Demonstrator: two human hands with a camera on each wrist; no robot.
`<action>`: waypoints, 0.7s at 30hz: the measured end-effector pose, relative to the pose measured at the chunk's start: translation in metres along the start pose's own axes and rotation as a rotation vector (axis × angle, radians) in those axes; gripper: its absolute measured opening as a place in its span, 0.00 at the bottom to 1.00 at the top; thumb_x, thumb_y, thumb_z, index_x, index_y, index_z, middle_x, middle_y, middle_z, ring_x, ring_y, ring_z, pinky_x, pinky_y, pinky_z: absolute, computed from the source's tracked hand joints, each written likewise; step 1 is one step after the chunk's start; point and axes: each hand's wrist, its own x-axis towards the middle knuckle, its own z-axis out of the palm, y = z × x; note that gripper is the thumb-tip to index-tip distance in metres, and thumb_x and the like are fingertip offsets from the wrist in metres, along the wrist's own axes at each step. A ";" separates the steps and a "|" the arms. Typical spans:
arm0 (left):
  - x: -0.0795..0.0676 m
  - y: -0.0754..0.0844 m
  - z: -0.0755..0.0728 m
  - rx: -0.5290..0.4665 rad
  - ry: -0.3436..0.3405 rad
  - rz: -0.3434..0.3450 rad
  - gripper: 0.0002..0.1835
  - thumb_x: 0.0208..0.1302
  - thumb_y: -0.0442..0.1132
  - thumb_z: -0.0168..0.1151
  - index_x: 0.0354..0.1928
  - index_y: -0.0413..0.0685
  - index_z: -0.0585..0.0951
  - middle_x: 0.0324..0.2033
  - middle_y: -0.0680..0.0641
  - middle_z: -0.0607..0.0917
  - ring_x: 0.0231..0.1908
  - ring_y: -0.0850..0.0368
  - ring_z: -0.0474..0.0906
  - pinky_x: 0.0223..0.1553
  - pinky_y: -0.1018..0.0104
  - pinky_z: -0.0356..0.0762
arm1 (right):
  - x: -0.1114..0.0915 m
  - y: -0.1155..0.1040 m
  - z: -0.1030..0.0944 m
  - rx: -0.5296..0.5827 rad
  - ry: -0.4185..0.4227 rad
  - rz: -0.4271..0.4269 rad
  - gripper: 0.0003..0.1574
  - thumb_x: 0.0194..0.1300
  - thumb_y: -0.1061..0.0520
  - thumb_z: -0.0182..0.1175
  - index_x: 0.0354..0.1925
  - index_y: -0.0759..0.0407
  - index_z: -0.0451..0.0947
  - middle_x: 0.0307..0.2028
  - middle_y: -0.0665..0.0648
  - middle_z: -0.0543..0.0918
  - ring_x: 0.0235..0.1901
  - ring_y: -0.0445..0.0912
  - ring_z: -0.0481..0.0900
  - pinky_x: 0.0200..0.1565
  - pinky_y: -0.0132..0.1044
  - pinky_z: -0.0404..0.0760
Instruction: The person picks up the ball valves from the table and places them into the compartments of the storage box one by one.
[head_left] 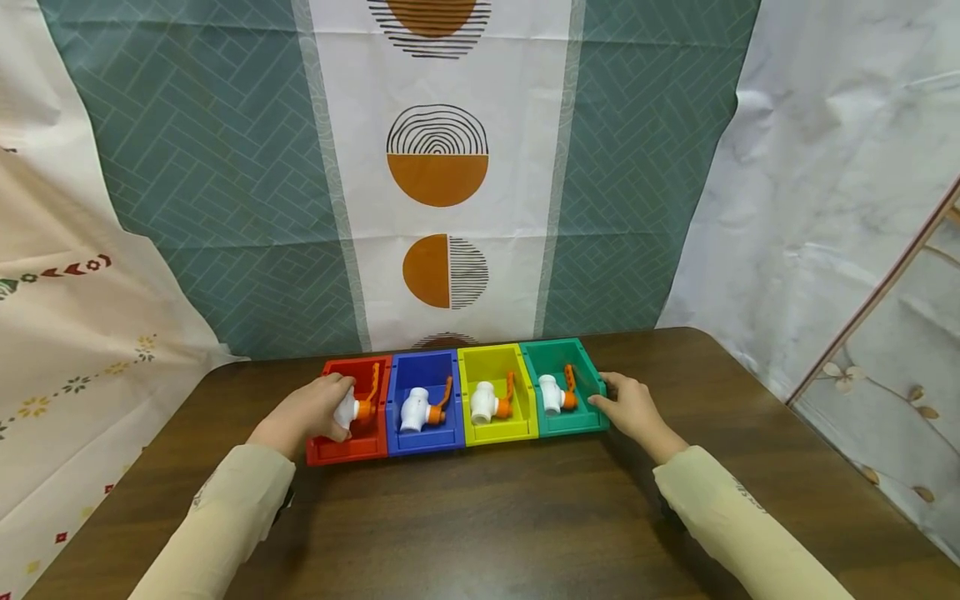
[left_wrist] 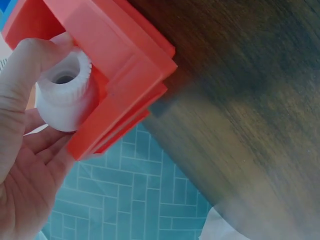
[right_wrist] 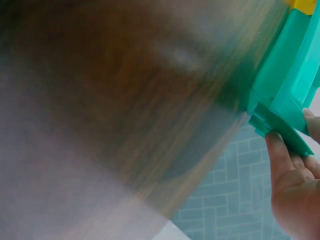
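In the head view four joined bins hold one white ball valve each, with orange levers. My left hand (head_left: 315,412) reaches over the left side of the red bin (head_left: 341,452) and grips its valve (left_wrist: 65,105), thumb at the ribbed end and fingers on the opposite side. Farther right, the blue bin (head_left: 427,441) holds a valve (head_left: 414,410), the yellow bin (head_left: 502,432) another valve (head_left: 483,402), and the green bin (head_left: 573,423) a valve (head_left: 551,394). My right hand (head_left: 633,408) pinches the green bin's right wall, thumb and fingers on opposite sides.
The bins stand in a row on a dark wooden table (head_left: 480,517), near its back edge. Behind it hangs a patterned curtain (head_left: 247,200). Light cloths hang at the left (head_left: 75,333) and right (head_left: 810,217).
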 end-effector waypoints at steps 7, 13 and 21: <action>0.004 -0.001 0.001 -0.022 -0.011 -0.012 0.42 0.39 0.36 0.77 0.58 0.28 0.70 0.50 0.32 0.76 0.46 0.41 0.74 0.55 0.45 0.74 | 0.000 0.001 -0.001 0.008 0.005 -0.005 0.29 0.61 0.62 0.62 0.57 0.77 0.70 0.49 0.74 0.80 0.46 0.62 0.81 0.47 0.53 0.81; 0.006 0.002 0.003 -0.012 -0.048 -0.036 0.42 0.38 0.34 0.77 0.58 0.29 0.70 0.50 0.33 0.76 0.47 0.41 0.74 0.55 0.44 0.74 | -0.001 0.001 0.001 0.001 0.003 -0.003 0.28 0.61 0.62 0.62 0.56 0.77 0.70 0.48 0.74 0.80 0.46 0.62 0.81 0.47 0.53 0.81; 0.006 0.004 0.002 -0.023 -0.083 -0.063 0.43 0.41 0.32 0.76 0.61 0.28 0.67 0.57 0.29 0.72 0.57 0.34 0.69 0.60 0.42 0.67 | 0.001 0.000 0.000 0.008 0.001 -0.005 0.29 0.61 0.62 0.62 0.56 0.77 0.70 0.49 0.74 0.79 0.46 0.62 0.81 0.47 0.53 0.81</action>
